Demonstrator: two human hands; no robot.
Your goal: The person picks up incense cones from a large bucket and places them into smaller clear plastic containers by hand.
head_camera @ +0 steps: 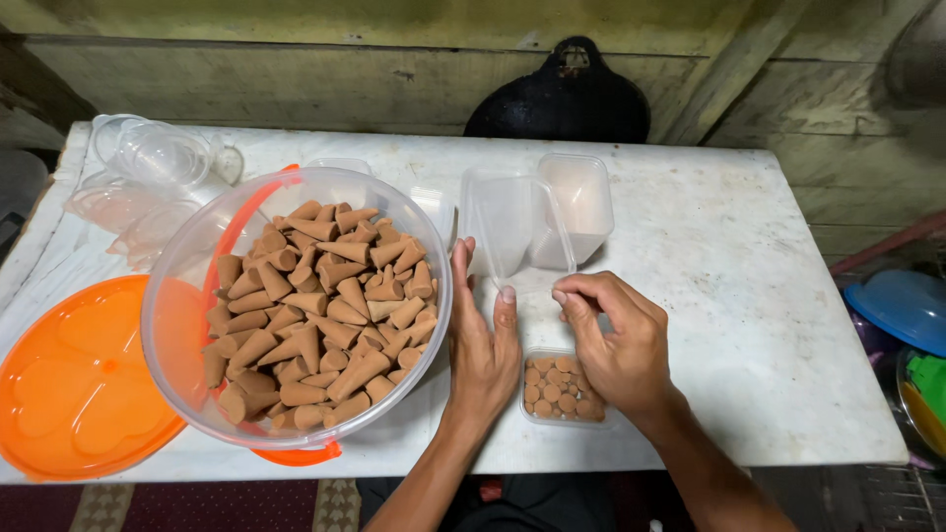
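Observation:
A large clear round tub [177, 296] full of brown cones [325, 315] stands on the white table. My left hand [483, 345] lies flat between the tub and a small clear box [537, 406] packed with upright cones, fingers straight and touching the tub's rim. My right hand [616, 340] hovers over that small box with fingers curled together; whether it pinches a cone I cannot tell. Just beyond my fingers a clear lid [512, 232] leans against an empty clear box [581, 202].
An orange lid [79, 379] lies at the front left. Clear small lids and cups [148, 163] pile at the back left. A black pan [562, 99] leans on the wooden wall behind. Blue and green items [907, 315] sit off the table's right edge.

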